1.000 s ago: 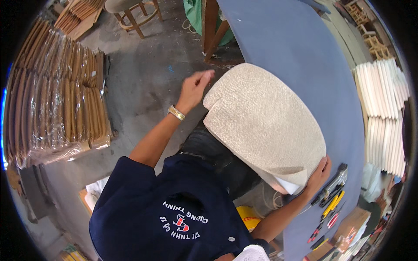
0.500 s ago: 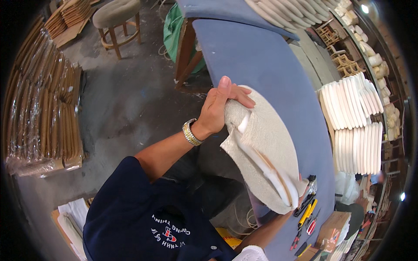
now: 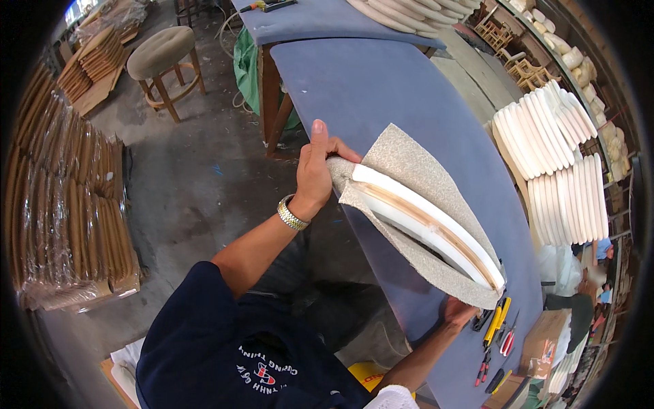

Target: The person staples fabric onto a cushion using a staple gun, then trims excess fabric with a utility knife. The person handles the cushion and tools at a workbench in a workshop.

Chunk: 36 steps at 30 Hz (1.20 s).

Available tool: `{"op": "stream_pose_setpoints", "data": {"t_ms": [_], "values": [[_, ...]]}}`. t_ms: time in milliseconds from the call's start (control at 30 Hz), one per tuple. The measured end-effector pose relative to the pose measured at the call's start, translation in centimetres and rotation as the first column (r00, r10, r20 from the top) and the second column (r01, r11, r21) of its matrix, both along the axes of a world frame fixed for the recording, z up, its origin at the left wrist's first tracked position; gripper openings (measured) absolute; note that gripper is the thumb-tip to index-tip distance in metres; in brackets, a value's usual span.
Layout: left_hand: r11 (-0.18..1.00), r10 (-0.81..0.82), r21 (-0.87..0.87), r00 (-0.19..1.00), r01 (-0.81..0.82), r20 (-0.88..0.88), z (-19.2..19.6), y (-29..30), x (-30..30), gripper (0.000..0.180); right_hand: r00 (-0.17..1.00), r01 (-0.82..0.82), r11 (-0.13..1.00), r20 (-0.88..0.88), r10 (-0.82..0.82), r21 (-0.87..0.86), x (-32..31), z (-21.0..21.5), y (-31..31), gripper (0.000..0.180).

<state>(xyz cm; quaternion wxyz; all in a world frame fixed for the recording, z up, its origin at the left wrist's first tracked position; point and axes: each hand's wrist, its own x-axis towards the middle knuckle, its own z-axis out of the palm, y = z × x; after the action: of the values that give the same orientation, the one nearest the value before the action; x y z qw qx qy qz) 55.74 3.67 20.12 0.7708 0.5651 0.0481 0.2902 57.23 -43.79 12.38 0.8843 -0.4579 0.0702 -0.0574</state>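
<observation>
Between my hands is a curved chair-back panel (image 3: 398,199), a wooden edge flanked by white padding. Beige textured fabric (image 3: 424,170) wraps around it, its edges standing apart so that the wood and padding show. My left hand (image 3: 315,174), with a wristwatch, grips the fabric-covered upper left end; its thumb points up and its fingers go behind the fabric. At the lower right end, my right hand (image 3: 459,312) holds the panel from below, its fingertips partly hidden by the fabric. The panel is tilted above a blue-covered table (image 3: 381,88).
Yellow-handled tools (image 3: 497,322) and red-handled snips (image 3: 507,341) lie on the table near my right hand. A cardboard box (image 3: 543,341) stands beyond them. White padded panels (image 3: 535,136) are stacked at right. A stool (image 3: 162,54) and wrapped brown panels (image 3: 68,211) stand at left.
The panel has turned so its open edge faces up, and the fabric has spread wider, baring more wood and padding. The right hand has moved right; the view has shifted.
</observation>
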Motion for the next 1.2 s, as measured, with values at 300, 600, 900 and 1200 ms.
{"op": "stream_pose_setpoints", "data": {"t_ms": [300, 600, 900, 1200], "values": [[0.994, 0.007, 0.106, 0.994, -0.018, 0.106, -2.5, 0.9, 0.1, 0.079, 0.971, 0.169, 0.975, 0.197, -0.138, -0.147, 0.1, -4.7, -2.8, 0.063], [0.957, -0.271, -0.081, 0.960, 0.277, 0.076, -4.4, 8.1, 2.0, 0.084, 0.916, 0.304, 0.529, 0.396, 0.067, -0.792, -6.0, 5.9, 2.8, 0.069], [0.927, -0.365, -0.065, 0.929, 0.368, 0.056, -3.9, 10.3, 3.7, 0.082, 0.904, 0.111, 0.195, 0.180, 0.387, -0.974, -5.1, 11.9, 1.5, 0.072], [0.977, -0.178, -0.131, 0.981, 0.167, -0.074, -0.5, 7.2, 4.0, 0.077, 0.827, 0.348, 0.172, 0.388, 0.407, -0.922, -4.6, 10.9, 2.0, 0.055]]}}
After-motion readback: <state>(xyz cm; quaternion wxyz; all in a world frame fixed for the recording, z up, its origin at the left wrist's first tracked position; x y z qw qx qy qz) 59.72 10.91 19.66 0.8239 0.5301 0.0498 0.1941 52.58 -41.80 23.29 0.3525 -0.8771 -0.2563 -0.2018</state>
